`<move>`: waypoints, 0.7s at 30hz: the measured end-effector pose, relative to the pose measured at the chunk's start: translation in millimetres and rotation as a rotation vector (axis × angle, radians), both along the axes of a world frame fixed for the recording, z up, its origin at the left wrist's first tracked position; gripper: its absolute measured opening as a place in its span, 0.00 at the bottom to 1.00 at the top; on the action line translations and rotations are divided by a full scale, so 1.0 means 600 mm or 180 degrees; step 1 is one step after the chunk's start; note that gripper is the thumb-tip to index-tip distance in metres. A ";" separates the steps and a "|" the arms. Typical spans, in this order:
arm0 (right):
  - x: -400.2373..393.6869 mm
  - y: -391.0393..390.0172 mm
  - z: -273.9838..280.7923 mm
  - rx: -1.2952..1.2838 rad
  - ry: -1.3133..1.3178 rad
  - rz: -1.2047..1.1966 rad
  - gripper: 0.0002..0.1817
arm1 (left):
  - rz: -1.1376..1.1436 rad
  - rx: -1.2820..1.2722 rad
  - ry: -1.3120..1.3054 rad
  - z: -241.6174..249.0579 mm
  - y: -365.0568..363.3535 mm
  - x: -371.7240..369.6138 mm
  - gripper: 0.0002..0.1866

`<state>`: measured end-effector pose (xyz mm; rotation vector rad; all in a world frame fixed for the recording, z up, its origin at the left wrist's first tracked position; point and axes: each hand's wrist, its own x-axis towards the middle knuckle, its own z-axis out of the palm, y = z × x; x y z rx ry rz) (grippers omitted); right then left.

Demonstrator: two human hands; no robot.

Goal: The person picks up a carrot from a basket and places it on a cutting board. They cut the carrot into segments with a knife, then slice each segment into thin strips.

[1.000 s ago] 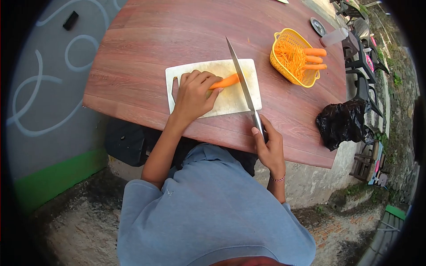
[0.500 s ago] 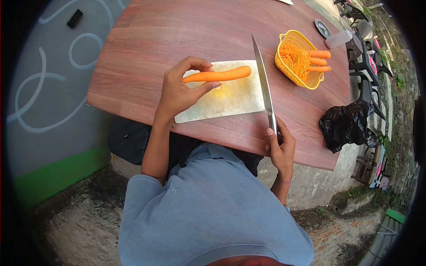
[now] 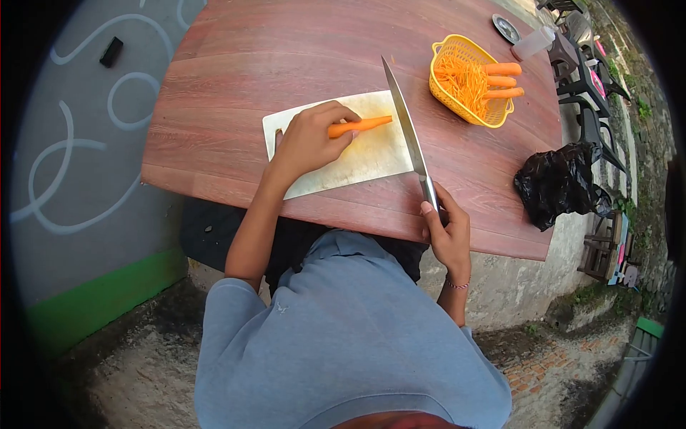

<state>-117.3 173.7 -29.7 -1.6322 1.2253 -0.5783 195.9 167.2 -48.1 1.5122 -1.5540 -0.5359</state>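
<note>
My left hand [image 3: 314, 139] is closed around a peeled carrot [image 3: 368, 124] over the white cutting board [image 3: 357, 161]. The carrot's narrow end points right, and its other end is hidden under my palm. In my right hand [image 3: 449, 227] is the handle of a large kitchen knife [image 3: 407, 121]. Its blade points away from me along the board's right edge, a little apart from the carrot. Farther right, a yellow plastic basket [image 3: 438, 87] holds shredded carrot [image 3: 464, 80] and several whole or part carrots [image 3: 502, 82].
The reddish wooden table [image 3: 286, 57] carries the board and basket. A black plastic bag [image 3: 557, 182] sits at its right edge. At the far right are a clear bottle [image 3: 533, 44] and a round metal dish [image 3: 506, 28]. Dark chairs [image 3: 589, 89] stand beyond.
My left hand has turned the carrot end for end and lowered it toward the board, so its narrow end now points right. The knife stays in my right hand, nearly unmoved.
</note>
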 end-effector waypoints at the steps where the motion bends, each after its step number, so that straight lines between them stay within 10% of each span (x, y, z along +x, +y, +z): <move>1: 0.001 0.001 0.003 0.0007 0.0003 -0.0030 0.26 | 0.0011 -0.0279 -0.0460 -0.021 -0.001 -0.006 0.10; 21: 0.054 0.047 0.018 -0.0928 0.0543 0.0654 0.31 | 0.0104 -0.0757 -0.1066 -0.045 0.001 -0.018 0.10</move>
